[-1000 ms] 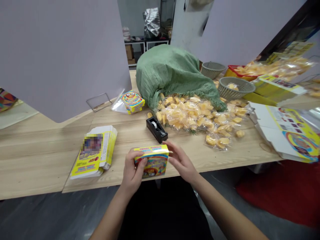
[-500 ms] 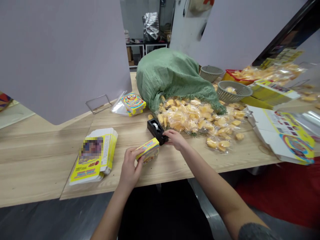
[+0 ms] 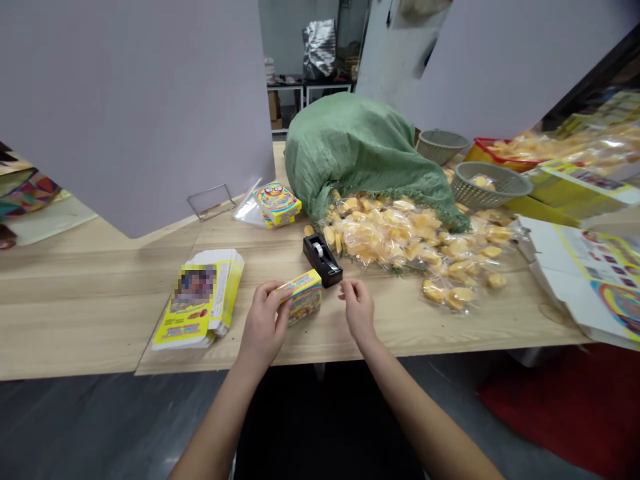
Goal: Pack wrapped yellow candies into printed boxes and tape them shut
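My left hand (image 3: 263,327) grips a small yellow printed cardboard box (image 3: 303,297) at the table's front, its fingers over the box's near end. My right hand (image 3: 357,308) hangs just right of that box, thumb and fingers pinched together, with nothing visible between them. A black tape dispenser (image 3: 323,260) with a white roll stands just beyond the box. Behind it, cellophane-wrapped yellow fortune cookies (image 3: 405,243) spill from a green woven sack (image 3: 360,157). A stack of flat yellow box blanks (image 3: 210,297) lies left of my left hand.
A finished printed box (image 3: 277,205) sits on a plastic bag by a grey partition (image 3: 135,100). Grey plastic baskets (image 3: 485,185) and a red-rimmed tray (image 3: 493,152) stand back right. An unfolded printed carton (image 3: 580,273) overhangs the right table edge.
My right hand has left the tape dispenser and moved back toward me and slightly right, its fingers now pinched. My left hand still holds the box, which has turned slightly.
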Tool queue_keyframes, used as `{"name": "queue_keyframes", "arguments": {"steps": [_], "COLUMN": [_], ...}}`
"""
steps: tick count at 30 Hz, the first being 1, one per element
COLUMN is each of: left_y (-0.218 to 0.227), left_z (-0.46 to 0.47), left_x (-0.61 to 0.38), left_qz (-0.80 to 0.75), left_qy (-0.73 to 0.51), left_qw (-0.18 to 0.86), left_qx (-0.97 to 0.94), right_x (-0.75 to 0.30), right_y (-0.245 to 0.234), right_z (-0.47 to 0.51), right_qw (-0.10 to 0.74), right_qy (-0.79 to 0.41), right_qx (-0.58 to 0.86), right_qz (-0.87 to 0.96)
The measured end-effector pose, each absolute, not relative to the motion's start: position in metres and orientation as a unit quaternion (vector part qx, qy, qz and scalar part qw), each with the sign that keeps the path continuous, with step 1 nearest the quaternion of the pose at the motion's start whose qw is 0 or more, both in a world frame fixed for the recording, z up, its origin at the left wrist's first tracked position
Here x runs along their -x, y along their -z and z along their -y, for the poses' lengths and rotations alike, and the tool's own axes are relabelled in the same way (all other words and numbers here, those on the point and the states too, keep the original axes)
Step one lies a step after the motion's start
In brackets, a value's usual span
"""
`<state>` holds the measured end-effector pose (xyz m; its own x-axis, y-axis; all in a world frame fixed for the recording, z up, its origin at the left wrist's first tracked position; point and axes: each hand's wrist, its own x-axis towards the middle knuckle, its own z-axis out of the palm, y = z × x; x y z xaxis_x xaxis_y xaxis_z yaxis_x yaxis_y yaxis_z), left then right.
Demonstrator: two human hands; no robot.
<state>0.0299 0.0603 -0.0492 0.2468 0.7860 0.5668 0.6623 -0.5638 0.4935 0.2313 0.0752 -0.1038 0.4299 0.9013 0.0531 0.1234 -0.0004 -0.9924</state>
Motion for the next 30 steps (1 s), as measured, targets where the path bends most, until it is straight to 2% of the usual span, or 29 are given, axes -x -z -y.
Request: {"name": "queue_keyframes", "arguments": {"steps": [6, 10, 13, 18, 25, 28, 30], "left_y": [0.053, 0.061, 0.066, 0.071, 0.068, 0.068, 0.070], "left_z": [-0.057, -0.057, -0.056, -0.056, -0.058, -0.059, -0.058], "left_x": [-0.030, -0.033, -0.032, -0.028, -0.026, -0.025, -0.026], "left_qz": [-0.455, -0.435, -0.443, -0.481, -0.453, -0.444, -0.446], "left_qy": [-0.421, -0.461, -0.439, -0.331, -0.361, -0.406, -0.433], "left_qw": [0.063, 0.053, 0.040, 0.048, 0.051, 0.071, 0.106], "left_qx": [-0.782, -0.772, -0.781, -0.810, -0.814, -0.796, -0.776], "right_x": [-0.196, -0.180, -0.178, -0.178, -0.178, -0.189, -0.197], "right_y": [0.047, 0.041, 0.046, 0.046, 0.057, 0.067, 0.068], "right_z": [-0.046, -0.051, -0.054, -0.055, -0.055, -0.053, -0.051], "right_qw": [0.566, 0.549, 0.528, 0.509, 0.531, 0.486, 0.436], "right_qy": [-0.472, -0.501, -0.486, -0.450, -0.483, -0.423, -0.312], "right_qx": [0.500, 0.496, 0.518, 0.550, 0.536, 0.585, 0.628], "right_qz": [0.456, 0.448, 0.466, 0.486, 0.444, 0.493, 0.564]}}
